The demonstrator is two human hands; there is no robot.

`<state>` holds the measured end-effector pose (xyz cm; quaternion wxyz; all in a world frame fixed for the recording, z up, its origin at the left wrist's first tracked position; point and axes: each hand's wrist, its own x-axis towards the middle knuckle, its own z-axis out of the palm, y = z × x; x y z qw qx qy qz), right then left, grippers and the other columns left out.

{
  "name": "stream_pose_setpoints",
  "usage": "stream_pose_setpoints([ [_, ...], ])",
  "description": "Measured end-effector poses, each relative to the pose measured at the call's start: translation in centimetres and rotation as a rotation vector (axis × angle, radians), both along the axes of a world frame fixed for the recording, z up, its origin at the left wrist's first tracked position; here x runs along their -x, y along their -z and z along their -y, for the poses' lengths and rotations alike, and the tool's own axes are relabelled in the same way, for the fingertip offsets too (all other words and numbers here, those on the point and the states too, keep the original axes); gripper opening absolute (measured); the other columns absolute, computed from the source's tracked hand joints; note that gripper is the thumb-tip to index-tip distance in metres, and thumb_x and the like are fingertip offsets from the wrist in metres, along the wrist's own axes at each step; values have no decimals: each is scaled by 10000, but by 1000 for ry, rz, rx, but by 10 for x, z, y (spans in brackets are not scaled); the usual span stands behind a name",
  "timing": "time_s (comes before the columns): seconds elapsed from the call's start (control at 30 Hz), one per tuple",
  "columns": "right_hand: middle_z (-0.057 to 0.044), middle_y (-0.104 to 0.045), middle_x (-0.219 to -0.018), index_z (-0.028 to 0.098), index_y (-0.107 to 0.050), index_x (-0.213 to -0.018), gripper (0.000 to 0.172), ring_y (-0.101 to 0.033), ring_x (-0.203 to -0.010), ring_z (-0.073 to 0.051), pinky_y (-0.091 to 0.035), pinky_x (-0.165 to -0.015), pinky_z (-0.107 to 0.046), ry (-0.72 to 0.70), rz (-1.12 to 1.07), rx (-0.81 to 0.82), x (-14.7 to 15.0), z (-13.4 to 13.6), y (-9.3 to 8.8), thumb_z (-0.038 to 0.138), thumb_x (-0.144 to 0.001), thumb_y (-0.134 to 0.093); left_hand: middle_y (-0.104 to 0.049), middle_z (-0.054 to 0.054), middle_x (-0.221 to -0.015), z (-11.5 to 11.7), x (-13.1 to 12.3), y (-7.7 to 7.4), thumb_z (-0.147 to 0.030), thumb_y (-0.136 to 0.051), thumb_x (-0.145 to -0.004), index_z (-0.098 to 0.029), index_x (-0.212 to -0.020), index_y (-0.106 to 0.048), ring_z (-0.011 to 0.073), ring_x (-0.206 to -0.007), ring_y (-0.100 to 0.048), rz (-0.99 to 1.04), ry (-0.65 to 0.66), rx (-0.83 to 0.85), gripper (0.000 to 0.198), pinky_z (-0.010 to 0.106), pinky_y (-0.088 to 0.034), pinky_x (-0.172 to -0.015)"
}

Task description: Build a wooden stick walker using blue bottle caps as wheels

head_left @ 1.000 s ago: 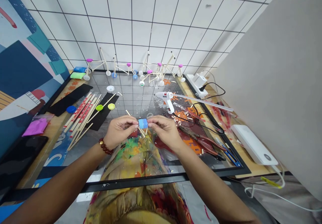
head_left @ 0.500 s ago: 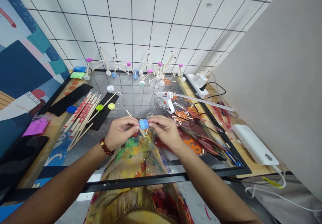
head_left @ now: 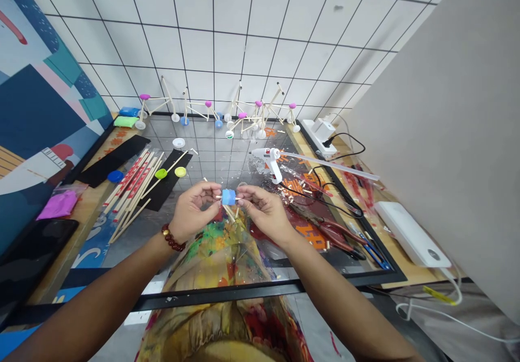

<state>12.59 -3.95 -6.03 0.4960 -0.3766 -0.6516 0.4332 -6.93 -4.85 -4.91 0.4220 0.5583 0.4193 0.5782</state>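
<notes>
Between my two hands, above the near middle of the glass table [head_left: 211,150], is a small blue bottle cap [head_left: 228,196] with a thin wooden stick through it. My left hand [head_left: 194,210], a bead bracelet on its wrist, pinches the stick end at the cap's left side. On the cap's right side my right hand [head_left: 260,210] is pinched. A few short wooden sticks [head_left: 229,213] lie just under the cap.
A white glue gun [head_left: 268,159] with a long clear glue stick lies just beyond my hands. Long wooden sticks [head_left: 136,186], coloured caps and black sheets lie at the left. Several stick-and-cap models [head_left: 244,115] line the back wall. Pliers [head_left: 329,229], cables and a white power bank [head_left: 410,234] are at the right.
The cap has turned between my fingers and risen slightly; both hands have shifted a little up and away from me.
</notes>
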Motion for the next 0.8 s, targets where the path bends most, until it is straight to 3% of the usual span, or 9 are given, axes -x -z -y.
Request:
stream_pose_setpoints([
  [0.17,-46,-762,-950,232,-718,-1065,226,-719,-870,-173,-591,-822,-317,70,-10,-31,1,1,-5,252,-841,-694,-712,82,-1003,-3,2,0,-150,-803,-653,-150,-1014,-685,146,-841,-693,95,56,85,379,278,-593,-790],
  [0.37,-42,-778,-966,235,-706,-1077,199,-737,-871,-176,-597,-835,-321,106,58,-167,-1,6,-14,234,-883,-659,-746,99,-1051,-1,3,0,-182,-831,-663,-160,-1081,-694,177,-917,-711,156,216,202,440,308,-597,-834],
  [0.5,-48,-776,-984,233,-698,-1096,210,-734,-875,-171,-590,-845,-319,121,100,-223,-1,6,-14,219,-896,-637,-764,71,-885,-3,3,3,-247,-835,-684,-155,-928,-737,159,-795,-713,155,145,197,279,302,-606,-781],
  [0.63,-47,-766,-969,238,-704,-1093,208,-712,-834,-167,-580,-821,-320,127,140,-232,-1,5,-14,242,-897,-636,-756,84,-917,-4,2,3,-244,-848,-656,-156,-759,-747,178,-852,-708,102,62,91,169,315,-606,-801],
  [0.8,-40,-750,-883,241,-743,-939,134,-673,-769,-160,-551,-745,-303,102,226,-296,-1,4,-17,260,-907,-614,-726,81,-885,-2,2,-1,-250,-821,-681,-180,-771,-782,168,-814,-687,-7,19,-28,120,285,-609,-716],
])
